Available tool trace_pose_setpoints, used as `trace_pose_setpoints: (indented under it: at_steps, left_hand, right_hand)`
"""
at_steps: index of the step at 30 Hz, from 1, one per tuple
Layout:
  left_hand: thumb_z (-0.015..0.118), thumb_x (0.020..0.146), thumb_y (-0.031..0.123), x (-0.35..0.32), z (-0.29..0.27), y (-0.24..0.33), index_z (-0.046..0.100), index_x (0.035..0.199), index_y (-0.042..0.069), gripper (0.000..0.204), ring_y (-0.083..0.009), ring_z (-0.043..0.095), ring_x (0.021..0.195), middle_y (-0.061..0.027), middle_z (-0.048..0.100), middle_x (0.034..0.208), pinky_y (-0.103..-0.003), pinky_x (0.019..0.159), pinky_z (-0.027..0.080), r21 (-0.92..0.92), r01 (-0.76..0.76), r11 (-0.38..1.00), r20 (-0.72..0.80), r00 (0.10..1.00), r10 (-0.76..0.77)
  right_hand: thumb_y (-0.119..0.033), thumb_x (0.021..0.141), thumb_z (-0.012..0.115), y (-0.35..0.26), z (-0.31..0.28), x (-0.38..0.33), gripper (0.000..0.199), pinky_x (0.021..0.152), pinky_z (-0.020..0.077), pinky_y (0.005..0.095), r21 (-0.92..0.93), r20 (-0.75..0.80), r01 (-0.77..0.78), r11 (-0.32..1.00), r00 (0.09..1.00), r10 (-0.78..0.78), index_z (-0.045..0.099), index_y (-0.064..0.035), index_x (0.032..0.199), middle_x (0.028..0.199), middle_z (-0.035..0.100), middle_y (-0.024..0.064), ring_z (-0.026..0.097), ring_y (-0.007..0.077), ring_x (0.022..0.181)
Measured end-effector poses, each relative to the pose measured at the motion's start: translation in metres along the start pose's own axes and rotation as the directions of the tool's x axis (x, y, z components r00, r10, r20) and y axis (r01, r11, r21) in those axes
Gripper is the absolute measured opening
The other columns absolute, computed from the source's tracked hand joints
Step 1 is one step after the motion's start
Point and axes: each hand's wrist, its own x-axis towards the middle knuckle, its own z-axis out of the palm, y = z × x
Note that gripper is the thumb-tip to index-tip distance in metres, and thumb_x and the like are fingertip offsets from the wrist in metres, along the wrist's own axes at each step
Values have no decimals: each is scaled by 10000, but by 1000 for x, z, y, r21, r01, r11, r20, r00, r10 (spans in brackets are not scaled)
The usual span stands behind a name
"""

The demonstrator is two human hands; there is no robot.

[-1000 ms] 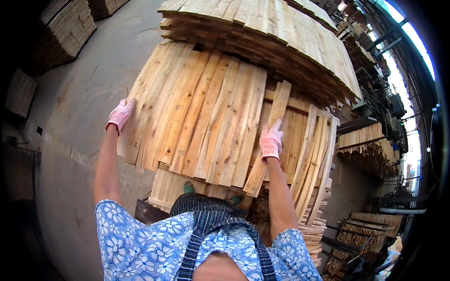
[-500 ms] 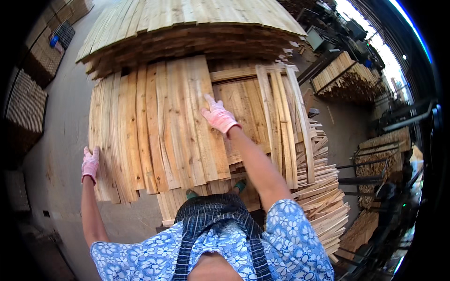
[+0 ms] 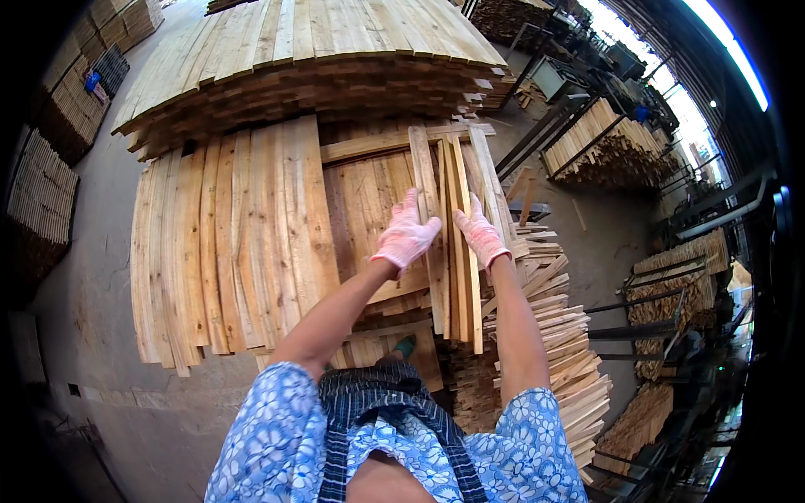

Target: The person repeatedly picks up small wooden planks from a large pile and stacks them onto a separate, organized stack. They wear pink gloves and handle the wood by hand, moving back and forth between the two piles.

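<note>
Both my hands wear pinkish-white gloves and rest at the narrow boards on the right side of the wood pile. On their left side is my left hand, fingers spread and thumb reaching toward the nearest board. My right hand lies along their right side, its fingers stretched forward and apart. The narrow strips stand close together between the two hands. To the left, a row of wider boards lies side by side. Bare planks show in the gap between the row and the strips.
A tall stack of planks stands just beyond the pile. Loose thin offcuts are heaped to the right. More bundled wood sits farther right, and wood stacks line the far left across the concrete floor.
My left hand has left the row's left edge and crossed to the narrow boards. My right hand has moved right, off the wider boards. Several narrow strips now stand closer together.
</note>
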Motion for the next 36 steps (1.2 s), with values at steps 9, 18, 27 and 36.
trace_pose_setpoints:
  at_steps: [9,18,27,36]
  left_hand:
    - [692,953,312,15,2,28,148,1654,160,900,-384,627,1217,-273,552,1421,-438,1028,511,39,-44,998,150,988,38]
    - [685,930,348,-12,-23,73,223,1645,310,852,-331,708,1030,-209,648,1217,-440,897,576,445,-93,891,90,994,58]
    - [760,860,454,3,110,79,291,1604,194,917,-411,625,1155,-251,501,1401,-557,892,544,756,-69,651,-75,979,192]
    - [664,890,197,4,108,73,163,1654,238,914,-516,546,1299,-394,348,1529,-562,1057,480,430,144,891,-8,988,-156]
  right_hand:
    - [-397,974,585,-23,-95,-8,810,930,538,448,103,-100,-196,975,973,206,192,-150,1638,1248,673,249,698,338,1041]
    - [-259,1000,576,24,-47,27,771,902,568,532,-603,-252,-262,753,959,132,158,-218,1647,1307,531,295,666,437,1118]
    - [-414,964,604,25,-77,31,804,1023,474,565,-446,-66,-164,880,986,151,195,-211,1625,1453,455,340,587,520,1212]
    - [-424,934,639,24,-68,37,887,993,513,502,-407,-174,-39,913,984,-36,157,-154,1629,1323,572,333,618,488,1170]
